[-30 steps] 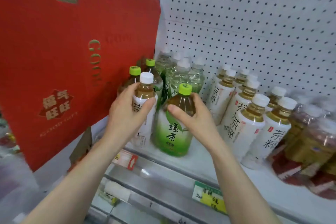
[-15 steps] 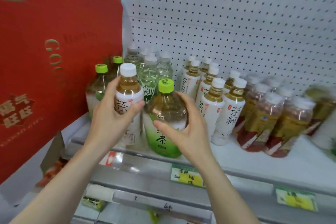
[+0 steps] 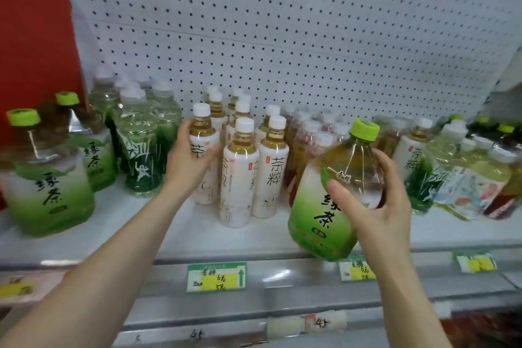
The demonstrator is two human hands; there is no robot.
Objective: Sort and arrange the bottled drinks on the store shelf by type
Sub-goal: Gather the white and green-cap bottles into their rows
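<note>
**Two bottles in hand, sorting partly done**

Several groups stand on the shelf point(image 3: 183, 232). The green-tea pair point(image 3: 48, 183) holds the far left, with clear green bottles point(image 3: 141, 155) beside it. The white-label rows point(image 3: 240, 167) look tidy mid-shelf, and reddish bottles point(image 3: 299, 150) sit behind to their right. The right-end bottles point(image 3: 463, 178) appear mixed, and I judge them unsorted.

My right hand point(image 3: 378, 206) wraps a green-tea bottle point(image 3: 319, 223), tilted out over the front edge, well apart from its kind. My left hand point(image 3: 189, 164) curls round a white-label bottle point(image 3: 202, 133) at the left end of its rows; it appears to stand on the shelf.

Remaining, in my judgement: take the green tea leftward, then sort the right end.
</note>
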